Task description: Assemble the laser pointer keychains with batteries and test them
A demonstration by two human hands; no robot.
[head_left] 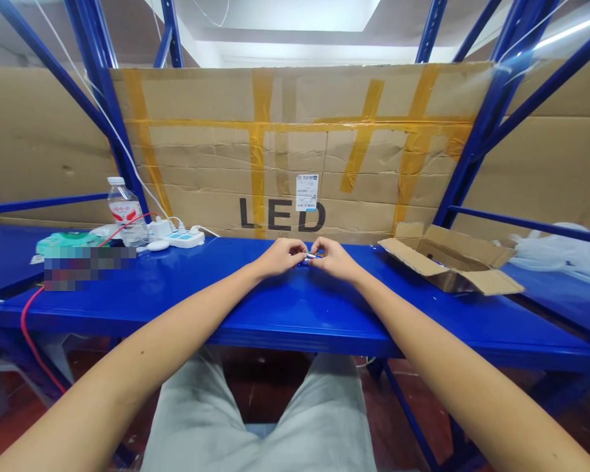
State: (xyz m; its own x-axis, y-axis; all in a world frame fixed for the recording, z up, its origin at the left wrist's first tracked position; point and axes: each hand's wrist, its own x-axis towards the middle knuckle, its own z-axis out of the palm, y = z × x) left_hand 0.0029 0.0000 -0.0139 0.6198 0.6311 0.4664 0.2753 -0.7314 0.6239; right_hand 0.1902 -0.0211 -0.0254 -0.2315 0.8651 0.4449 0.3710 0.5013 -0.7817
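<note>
My left hand (pixel 281 257) and my right hand (pixel 333 259) meet over the middle of the blue table (pixel 295 308). Both are closed, thumbs and fingertips pinching a small slim piece (pixel 311 256) between them. It looks silvery white with a bit of green, but the fingers cover most of it and its kind is too small to make out. Just beneath the fingertips, the table surface shows some blurred glints.
To the right stands an open cardboard box (pixel 447 262) with raised flaps. On the left are a water bottle (pixel 126 213), a white power strip (pixel 185 237) with cords, and a green packet (pixel 69 241). A tall cardboard sheet (pixel 201 157) marked LED closes off the back between blue posts.
</note>
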